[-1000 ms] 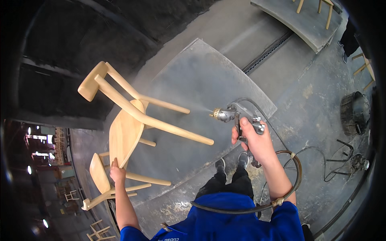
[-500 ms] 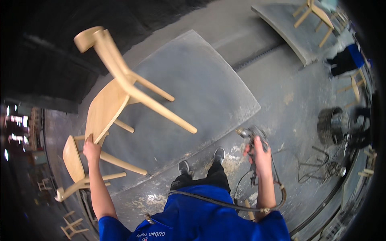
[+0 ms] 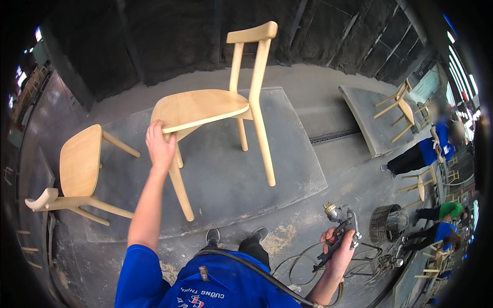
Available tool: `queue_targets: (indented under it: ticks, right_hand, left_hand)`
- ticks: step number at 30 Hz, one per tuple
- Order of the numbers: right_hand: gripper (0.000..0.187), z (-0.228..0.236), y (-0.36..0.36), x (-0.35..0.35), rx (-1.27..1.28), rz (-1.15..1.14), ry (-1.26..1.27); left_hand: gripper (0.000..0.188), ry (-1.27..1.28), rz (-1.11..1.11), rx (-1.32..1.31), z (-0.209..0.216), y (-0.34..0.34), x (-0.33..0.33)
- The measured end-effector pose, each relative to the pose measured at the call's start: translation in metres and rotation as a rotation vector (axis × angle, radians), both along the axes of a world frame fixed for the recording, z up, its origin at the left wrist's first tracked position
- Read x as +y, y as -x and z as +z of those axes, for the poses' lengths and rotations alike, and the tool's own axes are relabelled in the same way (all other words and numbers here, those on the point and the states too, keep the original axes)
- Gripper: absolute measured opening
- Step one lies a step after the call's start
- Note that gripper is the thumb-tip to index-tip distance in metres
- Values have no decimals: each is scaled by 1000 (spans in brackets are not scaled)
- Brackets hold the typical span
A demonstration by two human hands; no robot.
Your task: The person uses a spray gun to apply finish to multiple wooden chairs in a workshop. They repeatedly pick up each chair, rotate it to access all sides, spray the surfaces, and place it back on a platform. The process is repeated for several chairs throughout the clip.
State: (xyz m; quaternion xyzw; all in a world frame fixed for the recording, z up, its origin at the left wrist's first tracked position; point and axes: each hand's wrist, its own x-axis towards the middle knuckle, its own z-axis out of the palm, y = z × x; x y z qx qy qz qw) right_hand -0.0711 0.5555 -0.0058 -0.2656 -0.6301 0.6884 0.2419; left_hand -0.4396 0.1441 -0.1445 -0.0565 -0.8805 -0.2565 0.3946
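A pale wooden chair [image 3: 203, 107] stands upright over the grey platform, its backrest at the far right. My left hand [image 3: 160, 146] is closed on the front corner of its seat, fingers on top. Whether all its legs touch the platform I cannot tell. My right hand [image 3: 339, 255] is wrapped round the handle of a metal spray gun [image 3: 345, 226], held near my right side with its brass-coloured nozzle pointing forward. A hose trails from about the gun and my forearm. To the left is a second wooden chair [image 3: 81, 160], its backrest toward me.
The low grey platform [image 3: 292, 177] lies before my feet, with a dark wall [image 3: 174, 41] behind. On the right are a metal drum [image 3: 382, 223], tangled hoses and stands, another platform [image 3: 354, 110] with a chair [image 3: 403, 110], and co-workers [image 3: 429, 149] among more chairs.
The chair in my left hand has swung round to the right, and its legs now point down to the platform. The view has shifted. The spray gun remains in my right hand.
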Motion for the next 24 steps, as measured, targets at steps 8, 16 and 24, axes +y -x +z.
queue_targets:
  ticks: [8,16,24]
  right_hand:
    - [75,62,-3,-91,365,399,48]
    - [66,61,-7,-101,125,190,-191]
    - [62,38,-29,-91,215,53,-72]
  left_hand:
    - [36,-883,119,-651,-106,-31,14]
    - [21,-977,31,-682,-99,-4,12]
    - [22,-1118,-186,-796,-104,-5,2]
